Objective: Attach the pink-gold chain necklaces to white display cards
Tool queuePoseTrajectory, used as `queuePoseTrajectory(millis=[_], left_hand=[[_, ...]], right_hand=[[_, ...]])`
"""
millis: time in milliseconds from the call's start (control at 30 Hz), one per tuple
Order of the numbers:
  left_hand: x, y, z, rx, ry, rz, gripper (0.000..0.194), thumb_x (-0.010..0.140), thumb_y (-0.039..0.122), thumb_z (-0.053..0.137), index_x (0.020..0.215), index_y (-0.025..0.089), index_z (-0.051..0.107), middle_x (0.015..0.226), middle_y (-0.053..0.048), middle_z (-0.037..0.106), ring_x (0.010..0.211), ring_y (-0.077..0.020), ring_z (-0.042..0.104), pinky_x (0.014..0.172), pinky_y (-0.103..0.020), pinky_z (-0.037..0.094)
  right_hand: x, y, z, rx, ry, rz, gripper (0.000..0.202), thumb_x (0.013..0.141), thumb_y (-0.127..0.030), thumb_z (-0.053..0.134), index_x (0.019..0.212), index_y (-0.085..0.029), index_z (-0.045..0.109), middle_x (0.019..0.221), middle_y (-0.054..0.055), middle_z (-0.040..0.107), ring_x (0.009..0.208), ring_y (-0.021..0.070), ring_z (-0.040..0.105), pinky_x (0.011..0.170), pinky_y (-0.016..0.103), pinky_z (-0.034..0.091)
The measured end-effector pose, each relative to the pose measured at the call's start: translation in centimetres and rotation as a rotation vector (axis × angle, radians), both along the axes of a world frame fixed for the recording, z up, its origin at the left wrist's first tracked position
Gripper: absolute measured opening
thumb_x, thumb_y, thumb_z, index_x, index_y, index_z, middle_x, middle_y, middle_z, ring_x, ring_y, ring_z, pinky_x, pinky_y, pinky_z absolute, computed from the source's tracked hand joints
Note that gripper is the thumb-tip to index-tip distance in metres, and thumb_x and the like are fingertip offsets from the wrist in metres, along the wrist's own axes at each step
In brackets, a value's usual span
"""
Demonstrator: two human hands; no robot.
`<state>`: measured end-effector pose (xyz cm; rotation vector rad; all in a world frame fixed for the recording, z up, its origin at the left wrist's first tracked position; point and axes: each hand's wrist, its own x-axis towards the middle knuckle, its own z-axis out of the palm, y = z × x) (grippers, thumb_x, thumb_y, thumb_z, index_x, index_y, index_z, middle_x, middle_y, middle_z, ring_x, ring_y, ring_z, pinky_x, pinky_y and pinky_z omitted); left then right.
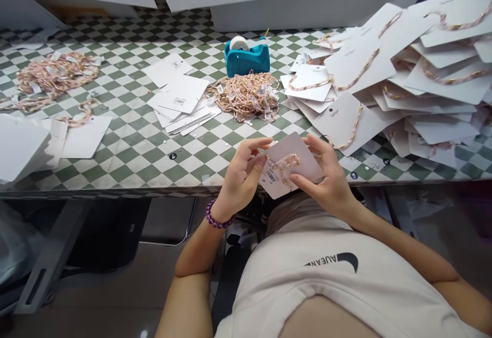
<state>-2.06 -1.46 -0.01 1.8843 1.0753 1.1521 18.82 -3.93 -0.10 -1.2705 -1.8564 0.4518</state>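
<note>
Just over the table's front edge, a white jewelry card (279, 186) with a printed barcode is held between both hands. Part of a pink and gold beaded necklace (291, 160) lies across the card's face. My left hand (246, 174) grips the card's left edge, its thumb and fingers pinched near the beads. My right hand (326, 179) holds the opposite edge, thumb on the front and fingers behind. Straight beyond the hands is a heap of similar beaded necklaces (246, 97) with small clear tags.
A teal tape dispenser (248, 60) stands behind the heap. Blank-looking cards (184, 94) are stacked left of it. Carded necklaces (434, 81) pile high at the right. Another necklace heap (57, 74) and more cards (23, 143) lie at the left of the checkered table (184, 166).
</note>
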Motion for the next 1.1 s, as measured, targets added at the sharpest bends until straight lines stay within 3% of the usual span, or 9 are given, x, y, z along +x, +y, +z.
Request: queuePoseTrajectory(millis=[67, 133, 233, 400, 533, 633, 833, 967, 1100], left_hand=[[0.2, -0.5, 0.1, -0.044, -0.061, 0.018, 0.028, 0.1, 0.027, 0.044, 0.127, 0.024, 0.051, 0.114, -0.008, 0.059, 0.103, -0.0164, 0.058, 0.084, -0.028, 0.055], [0.2, -0.8, 0.2, -0.089, -0.069, -0.018, 0.032, 0.1, 0.032, 0.04, 0.13, 0.026, 0.05, 0.118, -0.009, 0.057, 0.108, -0.0185, 0.056, 0.091, -0.032, 0.054], [-0.2, -0.9, 0.6, -0.163, -0.078, -0.078, 0.034, 0.1, 0.04, 0.036, 0.127, 0.024, 0.052, 0.111, -0.008, 0.058, 0.098, -0.0184, 0.058, 0.086, -0.033, 0.055], [-0.5, -0.6, 1.2, -0.298, 0.011, -0.187, 0.019, 0.094, 0.037, 0.052, 0.092, 0.019, 0.06, 0.087, -0.004, 0.058, 0.075, -0.0138, 0.056, 0.058, -0.023, 0.052], [-0.4, -0.7, 1.4, -0.371, 0.022, -0.253, 0.009, 0.088, 0.026, 0.057, 0.091, 0.018, 0.06, 0.082, -0.002, 0.057, 0.07, -0.0117, 0.054, 0.052, -0.019, 0.048], [-0.4, -0.7, 1.5, -0.405, 0.039, -0.334, 0.006, 0.084, 0.021, 0.059, 0.089, 0.017, 0.059, 0.077, 0.001, 0.056, 0.064, -0.0091, 0.051, 0.051, -0.018, 0.046], [0.0, -1.4, 1.8, -0.325, 0.146, -0.268, 0.012, 0.079, 0.021, 0.06, 0.075, 0.018, 0.049, 0.068, 0.004, 0.047, 0.058, -0.0081, 0.044, 0.049, -0.019, 0.039], [0.3, -2.3, 2.0, -0.133, 0.255, -0.179, 0.021, 0.079, 0.023, 0.059, 0.069, 0.02, 0.041, 0.062, 0.006, 0.042, 0.053, -0.0081, 0.037, 0.047, -0.022, 0.033], [0.6, -2.7, 2.1, -0.002, 0.317, -0.111, 0.018, 0.081, 0.02, 0.057, 0.073, 0.021, 0.04, 0.064, 0.005, 0.043, 0.053, -0.0091, 0.039, 0.048, -0.023, 0.035]], right_hand=[[0.0, 0.1, 0.6, -0.174, 0.12, -0.017, 0.053, 0.084, -0.042, 0.067, 0.13, -0.019, 0.055, 0.116, 0.011, 0.065, 0.098, 0.0218, 0.065, 0.076, 0.031, 0.056], [0.1, 0.4, 1.5, -0.298, 0.193, -0.008, 0.033, 0.083, -0.041, 0.068, 0.107, -0.018, 0.067, 0.092, 0.006, 0.07, 0.078, 0.0172, 0.066, 0.064, 0.025, 0.053], [0.4, 0.8, 2.6, -0.374, 0.196, 0.069, 0.019, 0.079, -0.035, 0.072, 0.087, -0.017, 0.071, 0.076, 0.002, 0.069, 0.064, 0.0131, 0.062, 0.055, 0.021, 0.048], [0.8, 0.8, 2.9, -0.406, 0.125, 0.217, 0.018, 0.08, -0.031, 0.071, 0.093, -0.018, 0.072, 0.077, 0.0, 0.069, 0.063, 0.0102, 0.059, 0.056, 0.018, 0.045], [0.7, 0.6, 2.9, -0.503, 0.095, 0.269, 0.024, 0.079, -0.036, 0.072, 0.094, -0.018, 0.07, 0.069, -0.001, 0.064, 0.056, 0.0084, 0.053, 0.05, 0.017, 0.041], [0.7, 0.7, 3.1, -0.57, 0.084, 0.325, 0.018, 0.079, -0.03, 0.069, 0.092, -0.017, 0.069, 0.07, -0.001, 0.064, 0.058, 0.0085, 0.055, 0.051, 0.016, 0.042], [0.9, 0.3, 3.5, -0.485, 0.021, 0.363, 0.015, 0.08, -0.022, 0.066, 0.094, -0.018, 0.067, 0.074, -0.001, 0.067, 0.062, 0.0089, 0.057, 0.055, 0.016, 0.042], [0.8, -0.4, 3.5, -0.439, 0.043, 0.36, 0.012, 0.082, -0.023, 0.065, 0.092, -0.018, 0.069, 0.072, -0.002, 0.067, 0.059, 0.0083, 0.056, 0.054, 0.016, 0.041], [0.6, -0.6, 3.1, -0.433, 0.045, 0.353, 0.013, 0.084, -0.024, 0.064, 0.095, -0.019, 0.069, 0.075, -0.001, 0.069, 0.062, 0.0088, 0.057, 0.055, 0.017, 0.042]])
